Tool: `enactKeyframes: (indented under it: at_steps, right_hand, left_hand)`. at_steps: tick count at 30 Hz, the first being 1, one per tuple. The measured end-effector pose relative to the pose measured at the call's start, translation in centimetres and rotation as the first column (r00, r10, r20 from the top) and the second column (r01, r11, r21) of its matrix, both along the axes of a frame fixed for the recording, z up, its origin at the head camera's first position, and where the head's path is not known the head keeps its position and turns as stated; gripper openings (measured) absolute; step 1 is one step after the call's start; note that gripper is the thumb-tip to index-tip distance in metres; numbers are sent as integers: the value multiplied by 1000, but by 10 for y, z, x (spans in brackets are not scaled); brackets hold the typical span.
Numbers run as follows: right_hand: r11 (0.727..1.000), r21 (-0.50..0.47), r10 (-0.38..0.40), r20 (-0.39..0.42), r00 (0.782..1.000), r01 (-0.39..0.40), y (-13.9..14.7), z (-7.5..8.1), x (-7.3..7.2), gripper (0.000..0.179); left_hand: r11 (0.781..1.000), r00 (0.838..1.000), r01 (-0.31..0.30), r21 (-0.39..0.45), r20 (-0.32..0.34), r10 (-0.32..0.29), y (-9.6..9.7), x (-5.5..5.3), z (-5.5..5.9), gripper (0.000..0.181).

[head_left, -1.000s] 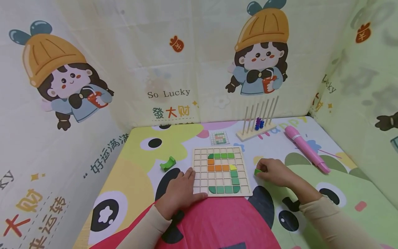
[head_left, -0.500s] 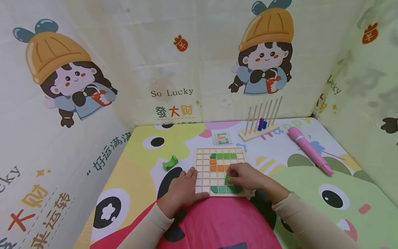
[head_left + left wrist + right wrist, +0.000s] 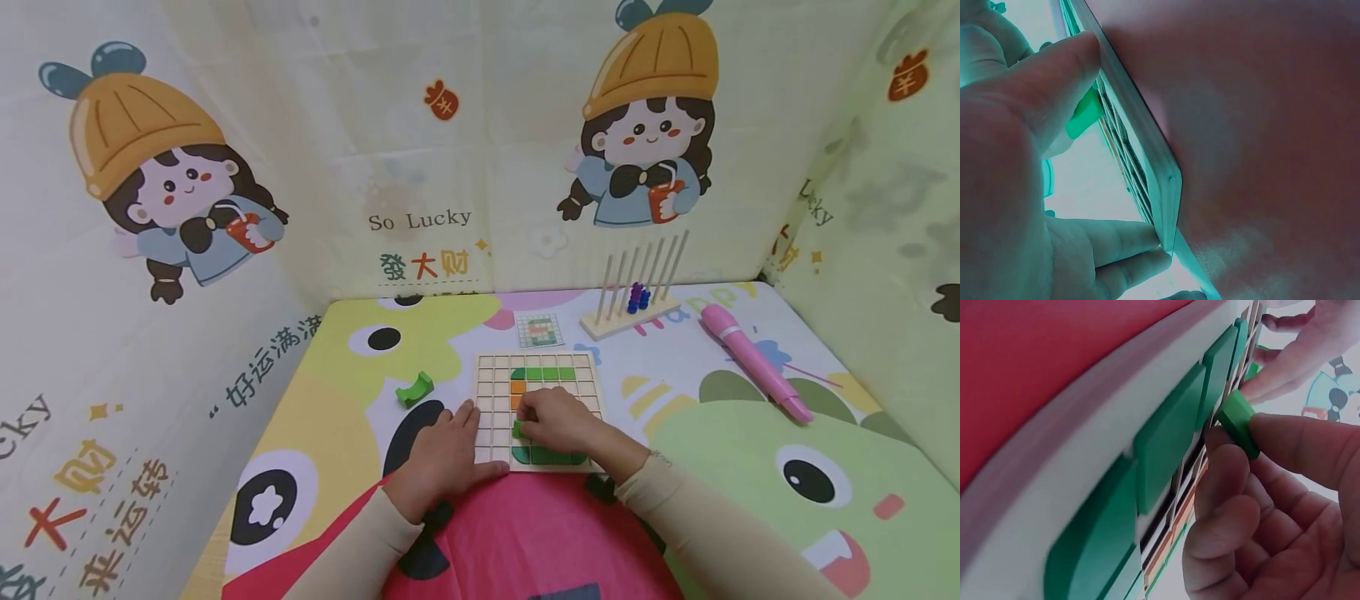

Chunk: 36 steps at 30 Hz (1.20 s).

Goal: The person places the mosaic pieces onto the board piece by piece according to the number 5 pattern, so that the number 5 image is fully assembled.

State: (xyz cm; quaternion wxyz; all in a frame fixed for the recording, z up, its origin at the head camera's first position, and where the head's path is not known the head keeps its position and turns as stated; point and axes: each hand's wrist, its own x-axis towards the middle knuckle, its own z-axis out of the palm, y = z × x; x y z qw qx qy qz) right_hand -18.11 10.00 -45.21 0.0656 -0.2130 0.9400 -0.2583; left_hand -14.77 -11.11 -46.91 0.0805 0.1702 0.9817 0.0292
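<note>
A wooden grid board [image 3: 486, 377] lies on the table, with green and orange square tiles set in some of its cells. My left hand [image 3: 442, 450] rests at its front left corner, thumb along the front edge and straight fingers along the left side. Above the lower part of the board, my right hand [image 3: 558, 419] pinches a small green tile [image 3: 1238, 422] between thumb and fingers, tilted over the cells. A row of dark green tiles [image 3: 1172, 440] lies along the front in the right wrist view. The right hand covers part of the tile pattern.
A green arched block [image 3: 415, 389] sits left of the board. Behind the board lies a small printed pattern card [image 3: 538, 330]. A wooden peg rack [image 3: 630, 317] with blue and purple beads stands at the back, and a pink pen-shaped stick [image 3: 756, 362] lies at the right.
My right hand has brought the green tile leftward, from the table right of the board to over its lower middle. The left hand stays at the board's corner.
</note>
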Motion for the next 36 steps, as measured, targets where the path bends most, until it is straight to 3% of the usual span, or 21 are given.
enactKeyframes:
  at_steps: [17,20,23,26,28,32,36]
  right_hand:
    - [990,140,-11,-75,997,21,-14,-2,7,20]
    - [992,126,42,-87,995,-31,-11,-1,6,21]
    - [988,51,151,-94,984,-146,0,-1,8,16]
    - [978,-21,204,-93,975,-207,19,0,11,11]
    - [984,-65,159,-83,984,-165,34,3,13,23]
    - [996,-88,-8,-109,994,-1,72,14,11,51]
    - [986,-7,-161,-221,962,164,113,26,8,77]
  left_hand:
    - [1000,1000,-7,-4,0,7,1,-1,0,106]
    - [1000,1000,-20,2,4,20,0,-2,-1,107]
    - [999,999,-34,2,12,34,-3,-1,-3,109]
    - [999,999,-38,2,20,38,-6,0,-4,109]
    - [999,999,-34,9,27,33,-7,-1,-4,109]
    - [999,999,-10,42,45,9,-10,-6,-1,105]
    - [992,1000,1,123,19,-3,-15,-19,9,90]
